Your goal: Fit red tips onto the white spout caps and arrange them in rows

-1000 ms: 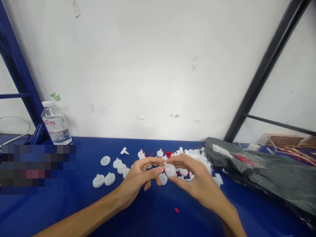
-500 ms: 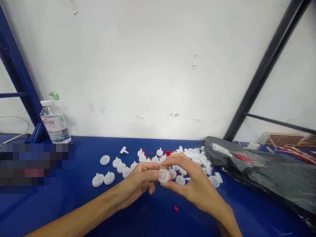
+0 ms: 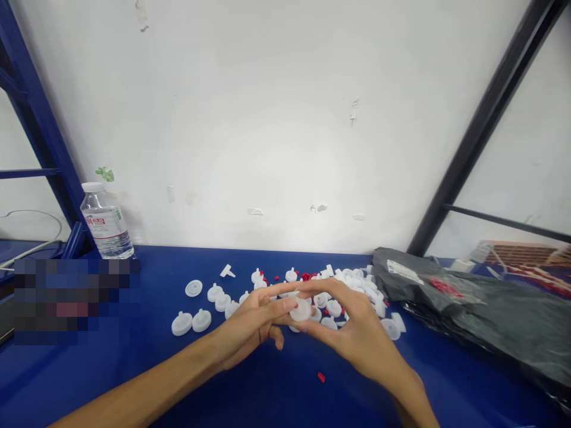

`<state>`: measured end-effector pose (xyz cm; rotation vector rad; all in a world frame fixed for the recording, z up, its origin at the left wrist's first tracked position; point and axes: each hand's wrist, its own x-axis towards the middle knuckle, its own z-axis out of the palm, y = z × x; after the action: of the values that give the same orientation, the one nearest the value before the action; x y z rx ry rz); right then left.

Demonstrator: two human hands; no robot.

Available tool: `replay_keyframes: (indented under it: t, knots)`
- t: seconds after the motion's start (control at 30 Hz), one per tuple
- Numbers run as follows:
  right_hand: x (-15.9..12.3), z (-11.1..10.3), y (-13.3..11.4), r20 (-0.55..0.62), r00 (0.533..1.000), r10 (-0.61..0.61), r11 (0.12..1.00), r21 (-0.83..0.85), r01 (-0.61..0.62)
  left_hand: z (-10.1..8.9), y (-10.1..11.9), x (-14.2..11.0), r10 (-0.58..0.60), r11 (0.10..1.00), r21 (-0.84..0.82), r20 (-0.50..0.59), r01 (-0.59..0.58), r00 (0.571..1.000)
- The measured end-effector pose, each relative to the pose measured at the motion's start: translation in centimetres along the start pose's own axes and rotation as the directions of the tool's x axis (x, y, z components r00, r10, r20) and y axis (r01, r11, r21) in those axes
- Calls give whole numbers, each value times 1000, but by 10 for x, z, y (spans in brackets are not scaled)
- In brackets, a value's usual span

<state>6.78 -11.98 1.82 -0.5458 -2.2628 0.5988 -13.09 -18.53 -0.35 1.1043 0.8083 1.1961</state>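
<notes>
Between my two hands is a round, whitish translucent plastic disc (image 3: 301, 310), held above the table. My left hand (image 3: 256, 318) grips its left side between thumb and fingers. The fingertips of my right hand (image 3: 345, 312) close on its right side and upper edge. Behind my hands lies a pile of white plastic pieces (image 3: 368, 288), mixed with small red pieces (image 3: 307, 277). White round caps with a short stem (image 3: 201, 321) sit to the left of my left hand. One red piece (image 3: 321, 377) lies alone on the table in front of my hands.
A water bottle (image 3: 106, 226) stands at the back left by a blue metal post. A grey plastic bag (image 3: 473, 309) covers the right side of the blue table (image 3: 147, 362). A white T-shaped piece (image 3: 227, 271) and a flat disc (image 3: 193, 288) lie farther back on the left.
The view has shifted slightly, so everything appears a little farther right. Both hands still hold the disc, which now sits at a slightly different tilt.
</notes>
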Motion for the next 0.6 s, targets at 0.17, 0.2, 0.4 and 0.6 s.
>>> replay_keyframes:
  t: [0.17,0.2,0.4,0.6]
  knots:
    - [1,2,5,-72,995,64,997,-28,-66,0,1,1,126,973,208,-138,-96,982]
    - [1,2,5,-71,995,75,996,-32,-78,0,1,1,159,960,256,-154,-116,975]
    - [0,2,4,-28,995,99,994,-53,-100,-2,0,4,252,904,391,-164,-172,954]
    - [-1,5,3,21,993,115,993,-11,-115,-3,-7,5,264,904,390,-181,-177,947]
